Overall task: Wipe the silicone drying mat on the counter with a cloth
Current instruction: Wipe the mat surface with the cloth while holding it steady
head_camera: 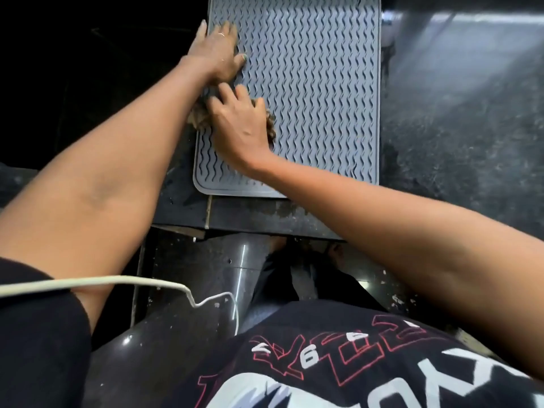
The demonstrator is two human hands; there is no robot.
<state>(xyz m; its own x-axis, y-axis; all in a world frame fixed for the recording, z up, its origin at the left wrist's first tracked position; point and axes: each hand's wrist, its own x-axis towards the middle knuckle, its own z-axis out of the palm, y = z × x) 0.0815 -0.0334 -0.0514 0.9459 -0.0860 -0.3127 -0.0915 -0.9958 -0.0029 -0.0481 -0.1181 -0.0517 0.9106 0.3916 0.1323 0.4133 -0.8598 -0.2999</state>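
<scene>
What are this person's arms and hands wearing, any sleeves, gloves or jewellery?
No gloves: both hands are bare, and the forearms are bare too. The left hand has a thin ring on one finger and greenish polish on the thumbnail. The right hand shows no jewellery. A black short sleeve covers the left upper arm, part of a black T-shirt with red and white lettering.

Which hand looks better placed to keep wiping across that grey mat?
The right hand. It already presses the brownish cloth onto the silicone drying mat near its left edge, with unwiped ridges open to its right. The left hand lies flat on the mat's left edge, seemingly steadying it.
</scene>
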